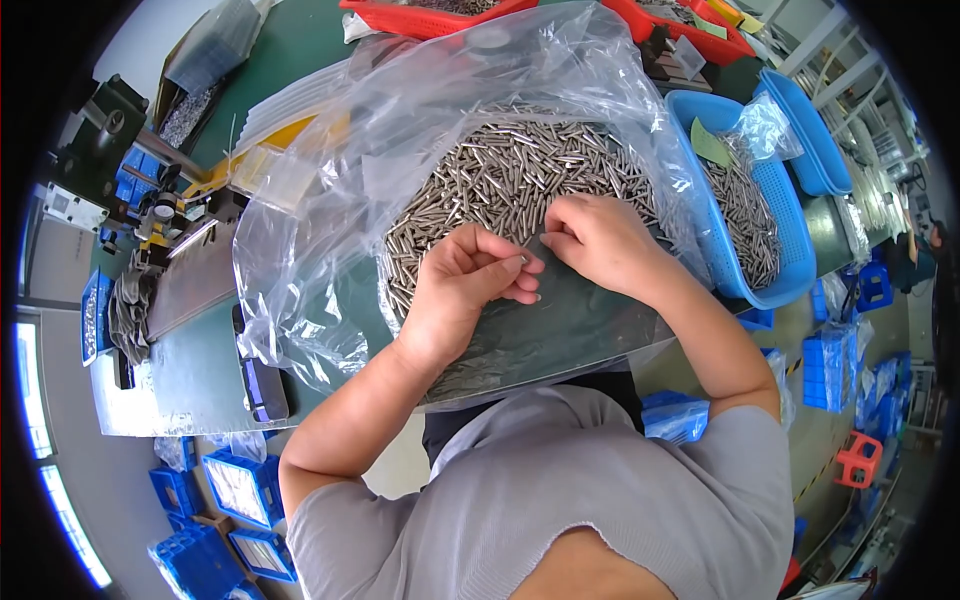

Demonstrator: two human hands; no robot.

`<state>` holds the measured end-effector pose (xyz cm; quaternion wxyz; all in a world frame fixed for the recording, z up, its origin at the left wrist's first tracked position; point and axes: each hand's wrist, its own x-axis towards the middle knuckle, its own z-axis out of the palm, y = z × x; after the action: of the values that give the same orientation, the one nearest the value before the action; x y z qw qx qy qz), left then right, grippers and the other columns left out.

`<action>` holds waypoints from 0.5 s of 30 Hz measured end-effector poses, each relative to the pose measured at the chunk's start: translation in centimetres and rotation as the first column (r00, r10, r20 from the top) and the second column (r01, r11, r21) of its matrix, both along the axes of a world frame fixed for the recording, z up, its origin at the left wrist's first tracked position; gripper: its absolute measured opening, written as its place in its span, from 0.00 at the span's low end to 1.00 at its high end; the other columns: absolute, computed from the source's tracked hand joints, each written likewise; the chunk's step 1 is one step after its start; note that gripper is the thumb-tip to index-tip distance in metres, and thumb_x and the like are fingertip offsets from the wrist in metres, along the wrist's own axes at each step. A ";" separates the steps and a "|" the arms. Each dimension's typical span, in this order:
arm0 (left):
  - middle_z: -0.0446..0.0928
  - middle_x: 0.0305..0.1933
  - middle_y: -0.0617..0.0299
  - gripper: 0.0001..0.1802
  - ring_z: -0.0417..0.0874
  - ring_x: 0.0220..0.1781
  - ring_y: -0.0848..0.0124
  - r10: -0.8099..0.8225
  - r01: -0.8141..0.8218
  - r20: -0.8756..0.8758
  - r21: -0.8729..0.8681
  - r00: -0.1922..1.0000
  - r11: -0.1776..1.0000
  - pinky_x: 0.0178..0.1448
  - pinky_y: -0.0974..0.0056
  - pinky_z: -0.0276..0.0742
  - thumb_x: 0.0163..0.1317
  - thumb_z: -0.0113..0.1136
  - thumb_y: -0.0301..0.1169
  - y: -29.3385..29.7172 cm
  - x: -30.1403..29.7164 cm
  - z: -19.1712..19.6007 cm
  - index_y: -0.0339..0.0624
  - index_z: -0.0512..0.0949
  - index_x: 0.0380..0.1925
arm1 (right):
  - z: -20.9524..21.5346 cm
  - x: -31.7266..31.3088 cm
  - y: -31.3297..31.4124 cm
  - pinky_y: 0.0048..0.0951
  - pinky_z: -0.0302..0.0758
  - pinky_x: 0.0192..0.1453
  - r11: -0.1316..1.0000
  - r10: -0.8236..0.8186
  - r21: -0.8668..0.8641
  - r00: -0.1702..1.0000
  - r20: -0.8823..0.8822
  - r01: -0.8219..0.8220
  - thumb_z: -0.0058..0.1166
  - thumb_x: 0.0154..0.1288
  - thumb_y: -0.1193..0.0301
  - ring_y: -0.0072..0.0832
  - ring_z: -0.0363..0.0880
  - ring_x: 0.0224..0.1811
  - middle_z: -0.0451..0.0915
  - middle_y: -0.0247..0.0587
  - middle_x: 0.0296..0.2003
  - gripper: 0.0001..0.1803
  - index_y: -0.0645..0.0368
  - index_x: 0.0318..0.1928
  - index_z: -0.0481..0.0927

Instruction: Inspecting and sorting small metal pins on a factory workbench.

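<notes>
I see my left hand [462,290] at the near edge of the pin heap [510,190], its fingers curled in and thumb pressed against the forefinger. One thin pin [522,260] sits pinched at those fingertips, jutting toward three o'clock. My right hand [598,242] lies just beside it at two o'clock, palm down, fingers bent onto the heap's edge; I cannot tell whether it grips anything, since the fingertips are tucked under. The two hands nearly meet, the pinched pin lying in the small gap between them.

The heap spreads from both hands toward twelve o'clock, a dense mound of short grey metal pins. It rests inside a clear bag [330,200], opened wide and crumpled, whose film rises around the mound at nine, twelve and two o'clock. The bag lies on a green mat [190,370].

At three o'clock from my right hand stands a blue basket [790,220] with more pins in it and a smaller clear bag [765,125] at its far end. A second blue basket [815,130] sits beyond it. Red trays [430,18] line the far edge at twelve o'clock. At nine o'clock from my left hand a dark phone [265,385] lies on the mat, and farther out stands a small machine [150,215].
</notes>
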<state>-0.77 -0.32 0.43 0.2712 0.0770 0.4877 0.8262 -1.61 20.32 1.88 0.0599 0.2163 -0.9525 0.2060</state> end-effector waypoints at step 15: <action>0.79 0.37 0.46 0.04 0.83 0.36 0.63 -0.030 0.029 0.032 0.035 0.999 0.999 0.42 0.63 0.82 0.61 0.51 0.18 0.2 0.2 0.2 0.30 0.70 0.36 | 1.8 2.2 -0.4 0.18 0.74 0.40 0.557 0.266 -0.778 0.826 0.498 0.290 0.52 0.64 0.75 0.17 0.78 0.34 0.78 0.32 0.30 0.04 0.64 0.34 0.75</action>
<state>-0.54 -0.11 0.59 0.2899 0.0754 0.4677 0.8316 0.55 19.87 3.67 -0.1281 0.0840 -0.7142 0.6829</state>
